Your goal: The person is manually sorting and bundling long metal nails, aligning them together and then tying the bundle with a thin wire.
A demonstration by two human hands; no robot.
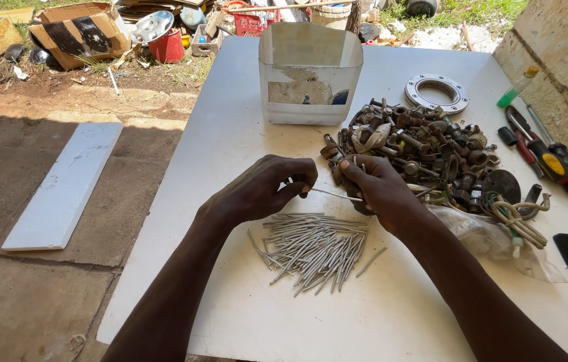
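Both hands pinch one thin nail [335, 195]: left hand [265, 189] grips its end, right hand [372, 190] apparently the other; nail pile [314, 249] just below the grip

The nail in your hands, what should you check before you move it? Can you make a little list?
1. Left hand pinches the nail: ok.
2. Right hand grips its other end: ok.
3. Nail straight: cannot tell.
4. Nail pile lies close below the hands, on the white table: ok.
5. Rusty bolt heap apart from the nail pile: ok.
6. White tub upright: ok; its contents: cannot tell.
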